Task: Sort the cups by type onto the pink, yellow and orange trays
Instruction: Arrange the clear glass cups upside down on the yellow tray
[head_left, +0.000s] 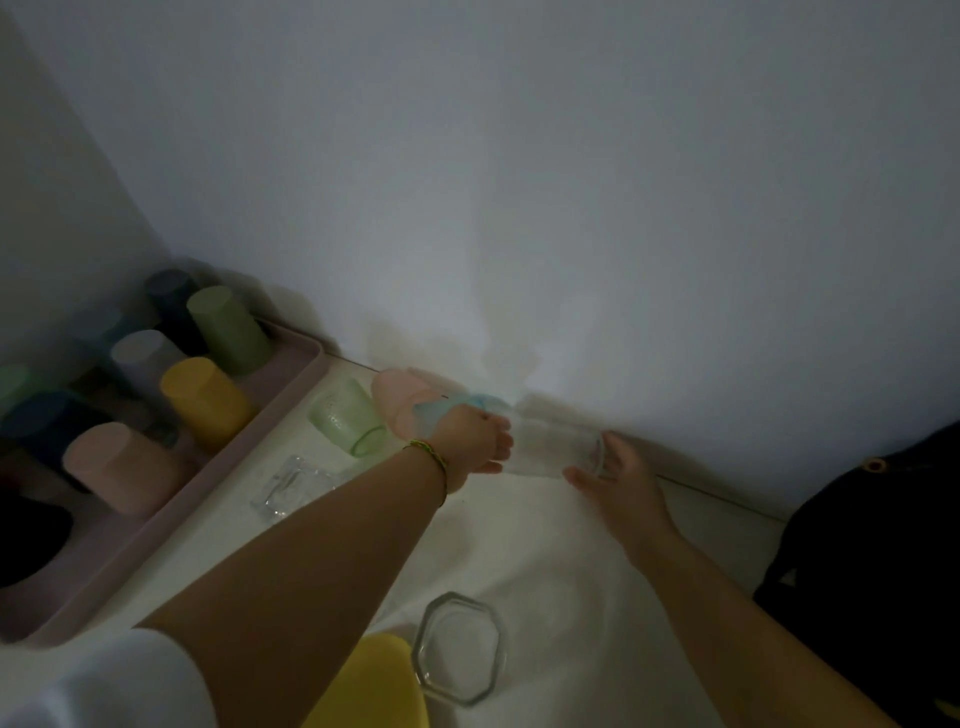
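A clear glass cup (550, 449) lies on its side between my two hands, near the wall. My left hand (475, 439) grips its base end. My right hand (615, 475) curls round its rim end. Behind my left hand stand a pale blue cup (483, 402) and a pink cup (397, 397). A green glass cup (345, 418) stands on the white table, upside down. The pink tray (291, 387) at the left carries several upside-down plastic cups, among them a yellow one (205, 397), a green one (228, 330) and a pink one (117, 465).
A clear square glass (291, 488) sits left of my left forearm. An octagonal clear glass (460, 647) stands near the front, beside a yellow tray (371, 686). A dark bag (878, 561) fills the right side. The wall is close behind the cups.
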